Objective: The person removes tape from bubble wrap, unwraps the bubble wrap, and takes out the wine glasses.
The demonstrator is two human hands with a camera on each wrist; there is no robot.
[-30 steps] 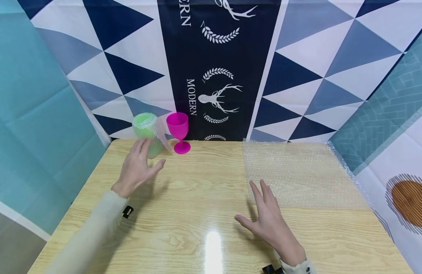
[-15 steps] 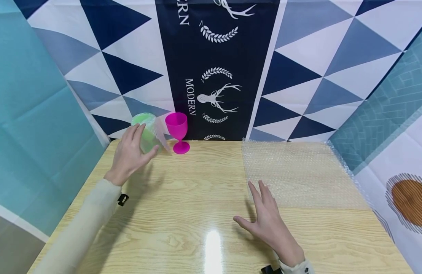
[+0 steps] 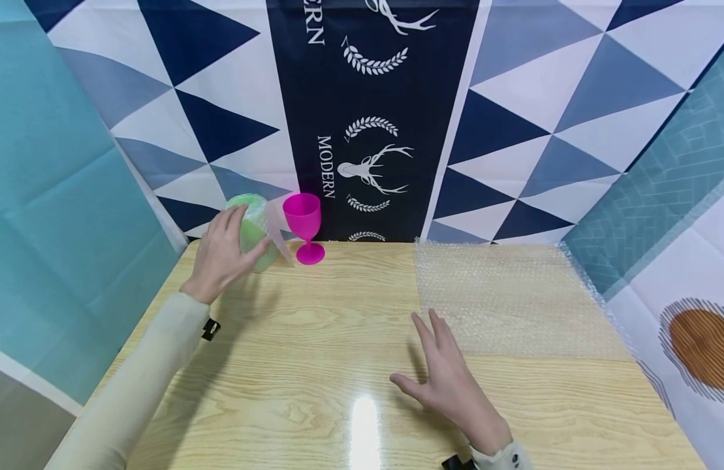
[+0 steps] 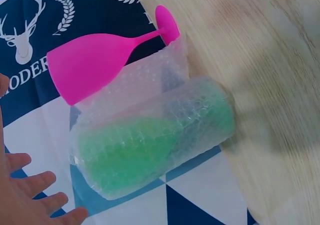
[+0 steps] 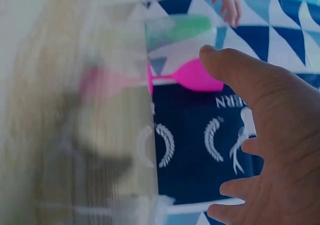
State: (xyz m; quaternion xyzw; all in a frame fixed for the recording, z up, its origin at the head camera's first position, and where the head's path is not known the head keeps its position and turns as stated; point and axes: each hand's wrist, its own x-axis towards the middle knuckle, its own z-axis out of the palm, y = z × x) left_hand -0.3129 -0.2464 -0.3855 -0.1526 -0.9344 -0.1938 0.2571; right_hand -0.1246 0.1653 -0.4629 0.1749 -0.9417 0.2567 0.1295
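Observation:
At the back left of the table, a green goblet (image 3: 254, 230) stands upright, rolled in bubble wrap (image 4: 200, 107) with a loose flap at its side. A bright pink goblet (image 3: 303, 219), unwrapped, stands to its right. My left hand (image 3: 217, 258) is just left of the wrapped goblet, thumb and fingers spread. A gap shows between its fingertips and the wrap in the left wrist view. My right hand (image 3: 450, 385) hovers over the table's front right, holding nothing, with fingers extended and thumb out.
A flat sheet of bubble wrap (image 3: 520, 300) lies on the right side of the wooden table (image 3: 314, 326), beyond my right hand. Behind the goblets rises a patterned cloth backdrop (image 3: 373, 98). A teal cloth (image 3: 74, 196) borders the left side.
My left hand has moved up and slightly left, from in front of the wrapped goblet to beside it. The right hand has drifted a little left. Both goblets stay in place.

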